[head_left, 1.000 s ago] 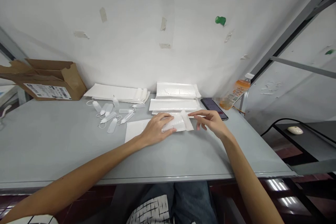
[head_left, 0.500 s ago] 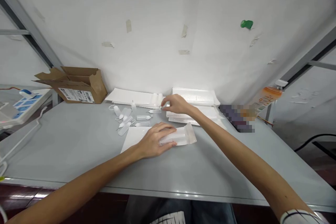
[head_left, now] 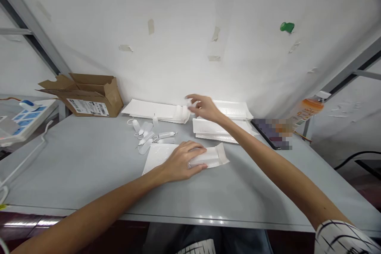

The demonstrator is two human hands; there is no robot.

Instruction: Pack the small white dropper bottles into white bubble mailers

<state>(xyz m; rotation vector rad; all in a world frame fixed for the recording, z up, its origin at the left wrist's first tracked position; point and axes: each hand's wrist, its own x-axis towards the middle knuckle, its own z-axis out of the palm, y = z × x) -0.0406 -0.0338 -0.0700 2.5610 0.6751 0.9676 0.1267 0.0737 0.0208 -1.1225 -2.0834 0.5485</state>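
Observation:
My left hand [head_left: 183,160] lies with curled fingers on a white padded pouch [head_left: 212,156] and presses it onto the grey table [head_left: 89,166]. My right hand [head_left: 203,107] is lifted above the table at the back, its fingers pinched round a small white piece I cannot make out. Under and behind it lie stacks of white pouches [head_left: 222,127]. Several small clear bottles with loops [head_left: 150,135] are scattered left of centre.
An open cardboard box [head_left: 86,95] stands at the back left. A flat stack of white sheets [head_left: 157,110] lies along the wall. A phone [head_left: 269,133] and an orange drink bottle [head_left: 306,109] are at the right. A power strip [head_left: 26,111] sits far left.
My right hand went from beside the pouch to the small bottles at the back, then rose with something small pinched in it. My left hand stayed on the pouch. The camera turned left.

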